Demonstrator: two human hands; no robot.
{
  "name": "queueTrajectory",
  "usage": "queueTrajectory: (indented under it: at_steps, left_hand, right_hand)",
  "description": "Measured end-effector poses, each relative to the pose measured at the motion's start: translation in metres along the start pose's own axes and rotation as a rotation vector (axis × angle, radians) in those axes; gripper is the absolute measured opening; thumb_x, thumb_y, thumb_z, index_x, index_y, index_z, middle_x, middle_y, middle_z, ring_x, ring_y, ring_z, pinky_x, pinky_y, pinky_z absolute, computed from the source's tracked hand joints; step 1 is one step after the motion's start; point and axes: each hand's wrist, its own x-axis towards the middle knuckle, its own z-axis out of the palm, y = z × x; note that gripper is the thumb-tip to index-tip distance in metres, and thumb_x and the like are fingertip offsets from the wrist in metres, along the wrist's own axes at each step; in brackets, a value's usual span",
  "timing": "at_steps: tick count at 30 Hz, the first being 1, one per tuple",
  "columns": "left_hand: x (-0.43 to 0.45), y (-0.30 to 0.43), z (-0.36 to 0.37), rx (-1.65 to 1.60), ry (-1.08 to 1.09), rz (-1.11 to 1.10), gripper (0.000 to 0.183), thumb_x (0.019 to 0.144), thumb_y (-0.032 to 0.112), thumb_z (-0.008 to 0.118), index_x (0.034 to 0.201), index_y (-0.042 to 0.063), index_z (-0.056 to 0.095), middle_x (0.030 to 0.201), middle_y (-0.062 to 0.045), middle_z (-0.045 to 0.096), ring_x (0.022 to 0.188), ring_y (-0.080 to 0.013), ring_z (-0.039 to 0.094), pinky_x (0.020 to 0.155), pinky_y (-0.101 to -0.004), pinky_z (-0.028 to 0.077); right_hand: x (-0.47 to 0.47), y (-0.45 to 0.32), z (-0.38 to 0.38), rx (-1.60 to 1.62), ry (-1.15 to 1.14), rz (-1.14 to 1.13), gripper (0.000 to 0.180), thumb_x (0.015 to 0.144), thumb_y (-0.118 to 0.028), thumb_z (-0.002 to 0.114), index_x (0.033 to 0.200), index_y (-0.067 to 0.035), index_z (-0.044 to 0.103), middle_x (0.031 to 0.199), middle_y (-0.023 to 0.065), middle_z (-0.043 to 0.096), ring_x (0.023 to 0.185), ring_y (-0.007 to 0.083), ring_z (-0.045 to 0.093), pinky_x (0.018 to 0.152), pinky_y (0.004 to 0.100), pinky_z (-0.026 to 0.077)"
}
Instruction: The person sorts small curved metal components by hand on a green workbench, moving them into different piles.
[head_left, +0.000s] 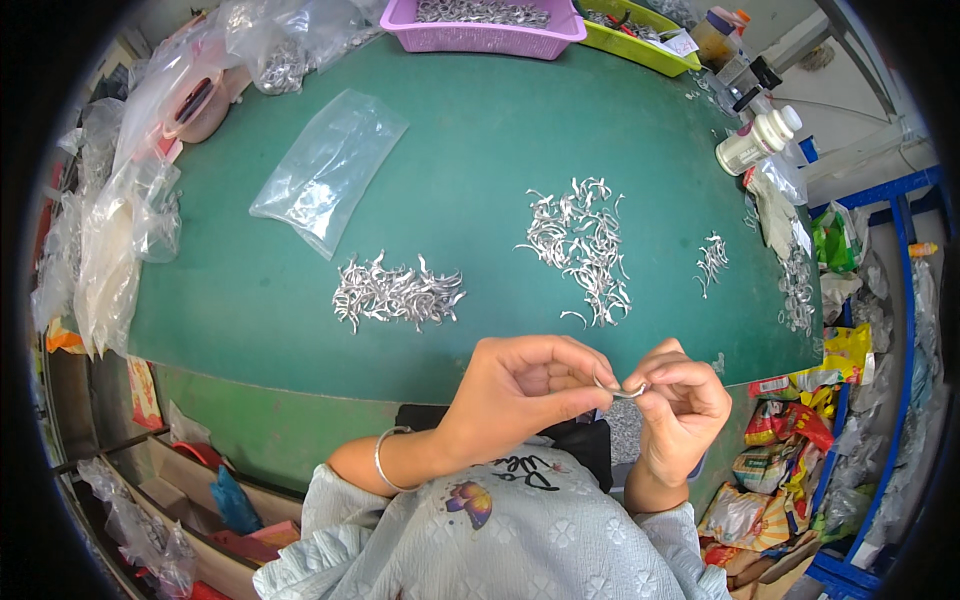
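Note:
Just past the table's front edge, my left hand (525, 382) and my right hand (679, 401) meet over one small curved silver metal piece (624, 393). Each hand pinches an end of it between thumb and forefinger. Beyond the hands, a loose heap of similar curved metal pieces (581, 240) lies on the green tabletop (465, 150). Farther left is a denser heap of such pieces (397, 292). A small cluster of them (711, 262) sits toward the right.
A clear plastic bag (330, 172) lies flat at left. Along the back stand a purple basket (487, 39) and a yellow-green basket (637, 45), both holding metal pieces. A white bottle (757, 141) and small ring-like pieces (796, 289) line the right edge. An open drawer (202, 495) sits lower left.

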Motion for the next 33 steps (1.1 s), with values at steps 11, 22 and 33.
queueTrajectory:
  at_steps: [11, 22, 33]
  left_hand:
    - [0.104, 0.035, -0.059, 0.365, 0.26, 0.075, 0.021, 0.075, 0.006, 0.065, 0.094, -0.002, 0.059, 0.086, -0.007, 0.062, 0.079, -0.0116, 0.058, 0.073, -0.0247, 0.047]
    - [0.19, 0.045, -0.069, 0.695, 0.041, -0.088, 0.037, 0.081, 0.012, 0.062, 0.112, -0.004, 0.051, 0.101, -0.01, 0.059, 0.092, -0.0143, 0.056, 0.079, -0.0253, 0.047]
    - [0.058, 0.0, -0.026, 0.499, 0.047, -0.104, 0.034, 0.079, -0.005, 0.058, 0.113, -0.005, 0.052, 0.098, -0.009, 0.056, 0.09, -0.0128, 0.054, 0.078, -0.0252, 0.046]
  right_hand:
    - [0.025, 0.054, -0.051, -1.045, -0.074, 0.104, 0.035, 0.066, -0.01, 0.07, 0.098, 0.0, 0.06, 0.106, 0.0127, 0.054, 0.095, 0.0282, 0.047, 0.083, 0.0355, 0.037]
    - [0.029, 0.091, -0.057, -1.083, -0.139, -0.019, 0.01, 0.065, -0.003, 0.067, 0.074, -0.003, 0.062, 0.078, 0.0062, 0.057, 0.078, 0.0233, 0.051, 0.071, 0.0342, 0.034]
    - [0.033, 0.042, -0.045, -0.593, -0.068, 0.036, 0.008, 0.067, 0.004, 0.063, 0.074, 0.002, 0.06, 0.072, 0.0097, 0.059, 0.068, 0.0242, 0.053, 0.064, 0.0312, 0.041]
